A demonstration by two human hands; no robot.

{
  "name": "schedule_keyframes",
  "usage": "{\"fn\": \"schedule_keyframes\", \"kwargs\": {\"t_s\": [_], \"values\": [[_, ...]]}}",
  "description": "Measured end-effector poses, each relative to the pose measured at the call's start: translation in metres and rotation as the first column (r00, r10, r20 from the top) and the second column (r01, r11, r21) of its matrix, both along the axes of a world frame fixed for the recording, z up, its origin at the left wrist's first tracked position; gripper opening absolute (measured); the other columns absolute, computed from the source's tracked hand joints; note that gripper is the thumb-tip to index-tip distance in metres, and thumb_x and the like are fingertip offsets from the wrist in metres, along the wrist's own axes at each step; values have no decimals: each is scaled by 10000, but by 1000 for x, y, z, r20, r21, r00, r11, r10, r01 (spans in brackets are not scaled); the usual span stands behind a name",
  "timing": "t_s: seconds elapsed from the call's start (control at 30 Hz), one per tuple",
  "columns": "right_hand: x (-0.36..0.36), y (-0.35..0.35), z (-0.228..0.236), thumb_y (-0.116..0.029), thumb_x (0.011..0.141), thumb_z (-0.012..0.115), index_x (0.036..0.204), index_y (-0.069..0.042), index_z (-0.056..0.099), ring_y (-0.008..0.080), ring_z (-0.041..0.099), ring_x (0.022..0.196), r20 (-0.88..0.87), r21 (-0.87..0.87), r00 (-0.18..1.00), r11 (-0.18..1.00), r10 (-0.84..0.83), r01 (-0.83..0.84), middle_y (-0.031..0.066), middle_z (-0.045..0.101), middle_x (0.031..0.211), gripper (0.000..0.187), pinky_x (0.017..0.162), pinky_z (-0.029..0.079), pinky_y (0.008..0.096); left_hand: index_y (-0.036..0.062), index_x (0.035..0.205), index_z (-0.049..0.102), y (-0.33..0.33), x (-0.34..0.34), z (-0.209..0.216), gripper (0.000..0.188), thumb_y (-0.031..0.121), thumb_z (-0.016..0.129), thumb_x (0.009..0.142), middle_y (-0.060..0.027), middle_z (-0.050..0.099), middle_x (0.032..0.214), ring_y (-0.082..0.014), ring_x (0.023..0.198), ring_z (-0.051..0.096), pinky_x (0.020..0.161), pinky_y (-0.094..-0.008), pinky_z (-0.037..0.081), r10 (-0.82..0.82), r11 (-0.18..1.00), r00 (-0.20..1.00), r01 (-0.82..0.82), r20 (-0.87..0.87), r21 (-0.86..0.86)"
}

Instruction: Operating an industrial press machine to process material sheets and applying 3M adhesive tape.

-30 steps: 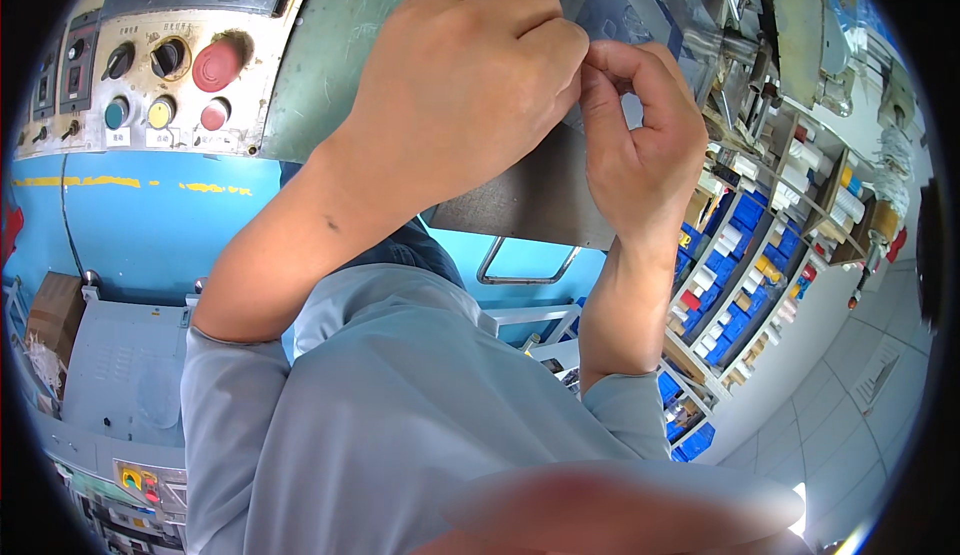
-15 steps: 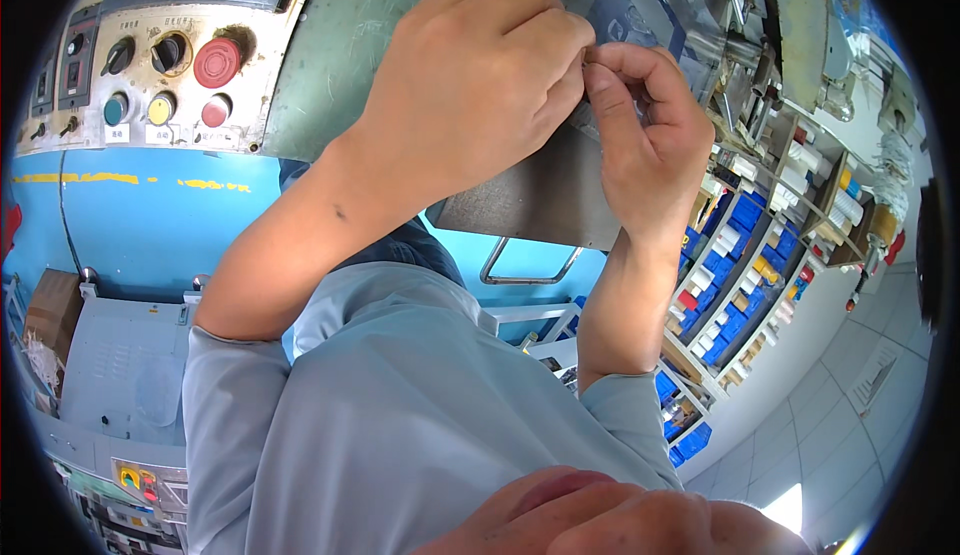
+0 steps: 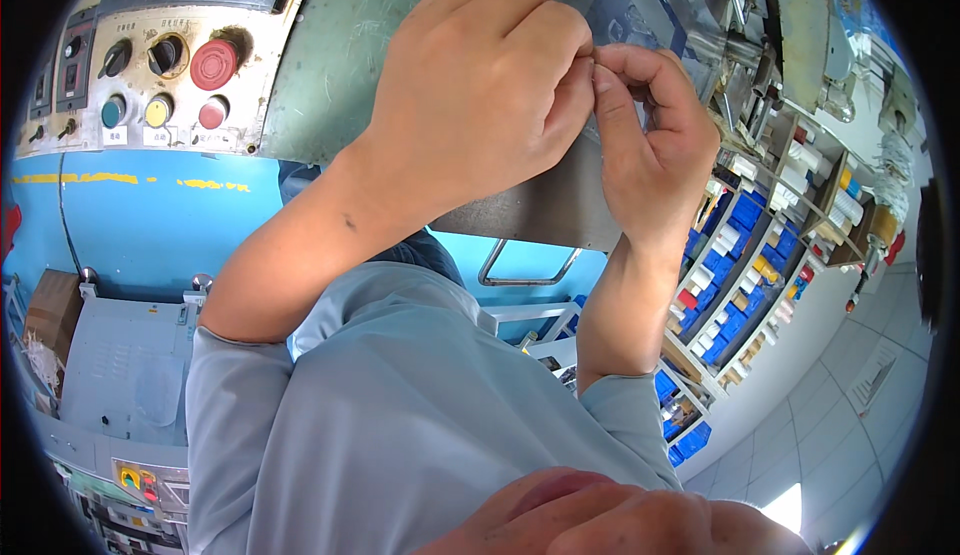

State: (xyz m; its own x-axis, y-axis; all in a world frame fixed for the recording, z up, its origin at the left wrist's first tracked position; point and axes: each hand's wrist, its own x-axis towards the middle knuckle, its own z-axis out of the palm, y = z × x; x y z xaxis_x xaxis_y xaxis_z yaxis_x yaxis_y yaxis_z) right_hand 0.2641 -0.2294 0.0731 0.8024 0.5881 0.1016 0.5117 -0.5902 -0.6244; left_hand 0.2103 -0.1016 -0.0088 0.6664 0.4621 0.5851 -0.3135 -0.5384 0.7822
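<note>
From where I watch, the only real carriers are the shelves (image 3: 760,255) at the right, a rack tilted across the view by the lens. I see blue bins (image 3: 742,213) packed in rows on them, with white, yellow and red small containers (image 3: 800,170) set among them on the upper levels. More blue bins (image 3: 690,442) sit on the lowest level near the pale tiled floor (image 3: 850,375). What the bins hold I cannot tell.

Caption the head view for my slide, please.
Left hand and right hand pinch together at a grey metal plate.
</note>
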Motion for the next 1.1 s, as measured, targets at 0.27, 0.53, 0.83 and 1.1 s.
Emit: {"fn": "schedule_keyframes", "kwargs": {"t_s": [0.27, 0.53, 0.83, 1.1], "values": [[1, -1, -1, 78, 826, 668, 932, 13, 688, 175, 632, 690, 104, -16, 992, 997, 71, -70, 93, 646, 807, 126, 643, 501, 270, 76, 735, 611, 1, 4, 12, 138, -7, 702, 673, -34, 602, 684, -234, 604, 573, 526, -341, 455, -8, 999, 1000, 8, -8, -52], [3, -2, 0, 74, 823, 680, 939, 18, 691, 177, 629, 695, 60, 3, 997, 998, 58, -58, 99, 644, 810, 129, 648, 499, 268, 54, 744, 606, 2, 5, 5, 124, -24, 675, 677, -47, 600, 685, -232, 599, 581, 521, -329, 454, -84, 988, 996, 81, -17, -128], [3, -2, -1, 63, 825, 689, 933, 14, 691, 175, 631, 692, 61, 8, 996, 998, 60, -60, 97, 645, 807, 118, 645, 501, 271, 49, 774, 612, 2, 3, -1, 147, -34, 689, 680, -48, 620, 704, -224, 624, 611, 543, -324, 478, -74, 993, 997, 76, 20, -88], [1, 0, 1, 57, 821, 687, 922, 6, 693, 187, 638, 669, 130, -38, 988, 996, 85, -81, 97, 646, 797, 113, 619, 503, 274, 58, 772, 615, 2, 1, 1, 160, -27, 694, 662, -39, 628, 693, -227, 626, 615, 538, -328, 482, -42, 998, 999, 41, -11, -52]]}}
